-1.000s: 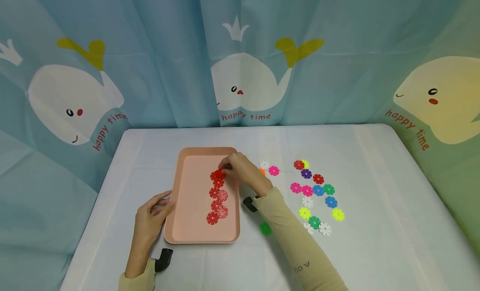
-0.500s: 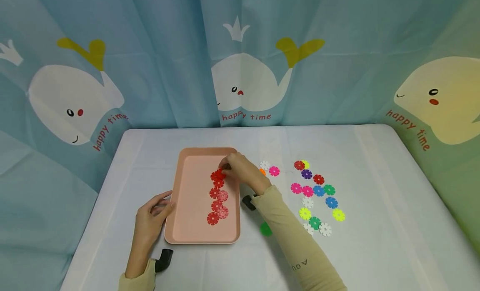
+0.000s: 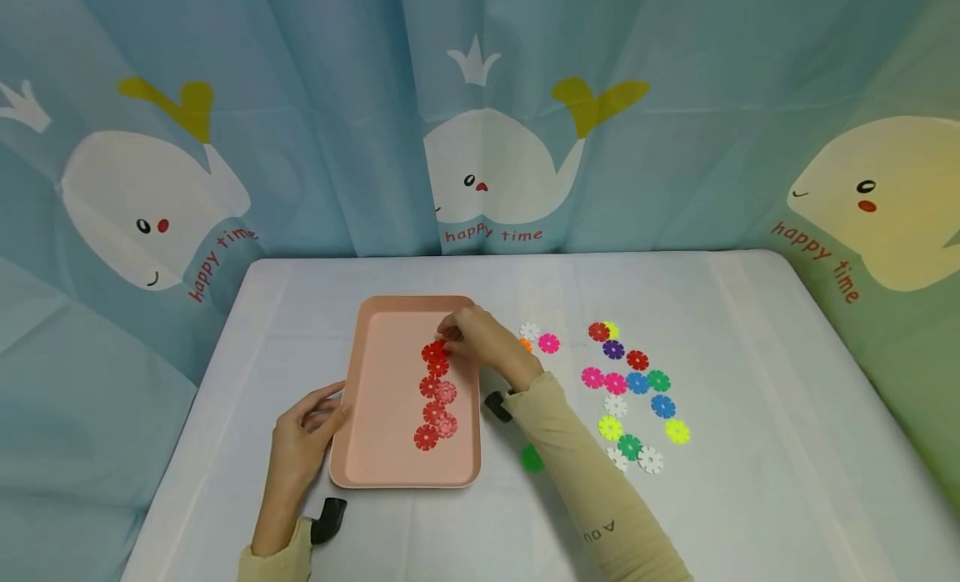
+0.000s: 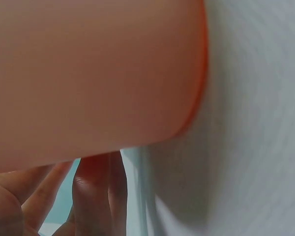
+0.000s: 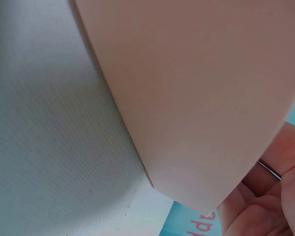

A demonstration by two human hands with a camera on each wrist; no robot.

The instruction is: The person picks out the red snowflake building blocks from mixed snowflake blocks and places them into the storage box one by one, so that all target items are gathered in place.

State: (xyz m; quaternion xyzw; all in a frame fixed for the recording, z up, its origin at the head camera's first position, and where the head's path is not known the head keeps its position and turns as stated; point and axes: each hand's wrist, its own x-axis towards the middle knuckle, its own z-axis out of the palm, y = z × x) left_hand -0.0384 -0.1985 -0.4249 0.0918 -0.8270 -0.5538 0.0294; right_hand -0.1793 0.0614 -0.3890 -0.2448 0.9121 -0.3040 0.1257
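A shallow pink tray [image 3: 382, 457] lies on the white table, with several red and a few pinkish-red notched plastic discs [image 3: 426, 437] in an uneven column on its right half. At the left rim my left hand [image 3: 300, 436] holds the tray, thumb at the edge and fingers along the outer side; the left wrist view has these fingers [image 4: 93, 196] against the tray wall. My right hand [image 3: 483, 340] reaches over the tray's right rim. Its fingertips pinch a red notched disc [image 3: 442, 347] at the top of the column, partly hidden by them.
Loose notched discs in several colours, such as a purple disc [image 3: 613, 349] and a blue disc [image 3: 663, 407], lie right of the tray. A green disc [image 3: 532, 458] sits beside the right sleeve [image 3: 585, 474]. A whale-print curtain [image 3: 337, 148] hangs behind the table.
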